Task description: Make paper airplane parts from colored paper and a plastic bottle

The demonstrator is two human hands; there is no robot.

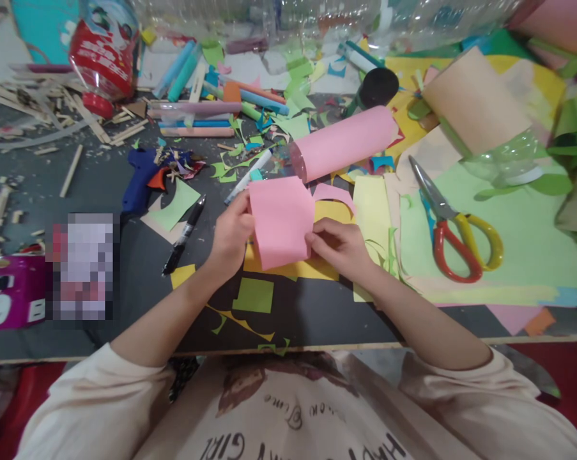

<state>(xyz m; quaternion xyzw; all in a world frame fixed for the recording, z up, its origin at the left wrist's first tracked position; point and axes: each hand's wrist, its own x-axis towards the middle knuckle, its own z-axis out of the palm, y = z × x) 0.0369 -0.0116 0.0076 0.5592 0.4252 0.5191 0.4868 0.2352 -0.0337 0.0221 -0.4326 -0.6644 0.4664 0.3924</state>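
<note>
A piece of pink paper (283, 223) is held up over the table between my two hands. My left hand (233, 233) pinches its left edge, thumb in front. At the lower right edge, my right hand (338, 246) grips the paper between thumb and fingers. Yellow paper (324, 268) lies beneath it, partly hidden. Just behind, a bottle wrapped in pink paper (346, 142) rests on its side. A white marker (250, 176) lies near my left hand, and a black marker (185, 233) sits farther left.
Large scissors (453, 223) with red and yellow handles lie on green sheets (523, 236) to the right. A blue glue gun (142, 176) is at the left, below a red-labelled bottle (103, 57). Paper scraps, coloured pens and wooden sticks cover the back. A tan-wrapped bottle (477, 102) stands back right.
</note>
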